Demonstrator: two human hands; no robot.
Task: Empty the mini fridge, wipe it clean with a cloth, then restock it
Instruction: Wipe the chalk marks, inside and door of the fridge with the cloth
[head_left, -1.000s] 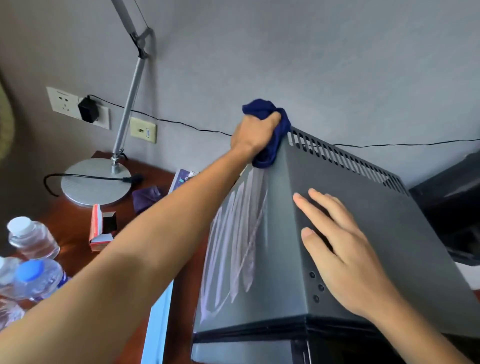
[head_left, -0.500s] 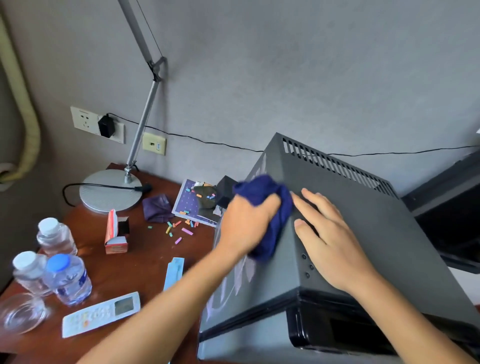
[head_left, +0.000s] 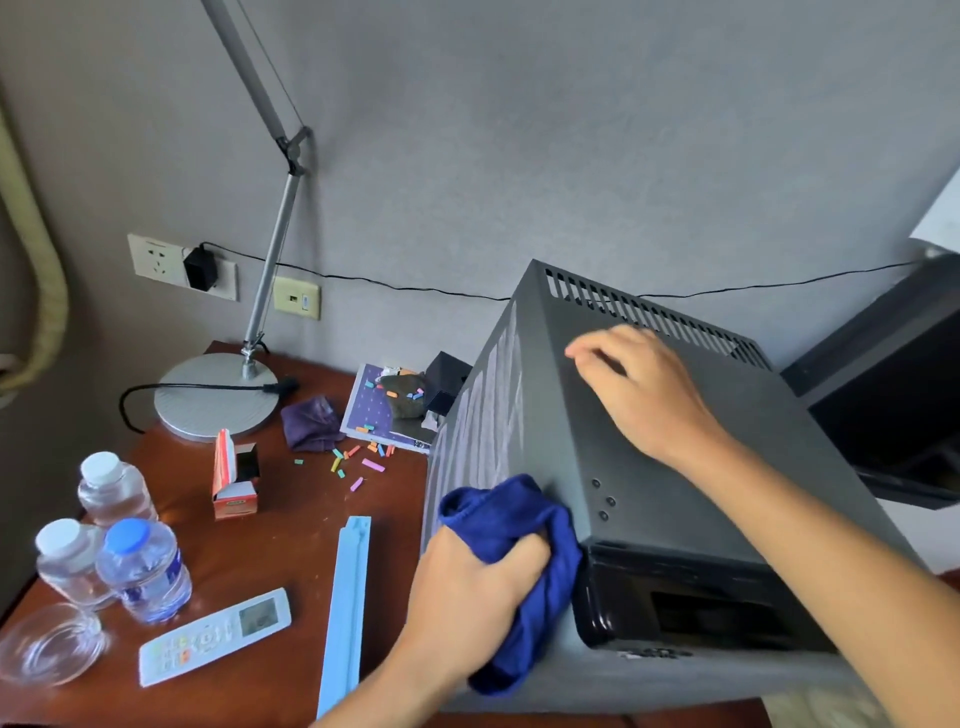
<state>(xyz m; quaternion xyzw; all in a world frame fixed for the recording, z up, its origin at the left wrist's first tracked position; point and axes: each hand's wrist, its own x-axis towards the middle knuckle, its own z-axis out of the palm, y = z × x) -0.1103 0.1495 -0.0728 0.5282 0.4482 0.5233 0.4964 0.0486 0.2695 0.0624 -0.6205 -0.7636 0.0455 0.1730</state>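
Left hand (head_left: 470, 587) bunches the blue cloth (head_left: 524, 525) in clenched fingers against the mini fridge's (head_left: 675, 467) near left corner: soft, light, wads easily. Right hand (head_left: 641, 395) rests on the fridge top, fingers loosely curled, grasping nothing. Fridge looks rigid, heavy, smooth-sided; wet streaks mark its left panel. Left of the fridge: red-brown bench (head_left: 291, 525), bottles (head_left: 140, 569), lamp base (head_left: 215, 395); grey wall behind.

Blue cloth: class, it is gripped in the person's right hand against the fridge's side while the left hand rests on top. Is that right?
Not quite. The head view shows the left hand gripping the blue cloth against the side of the mini fridge, while the right hand rests on top.
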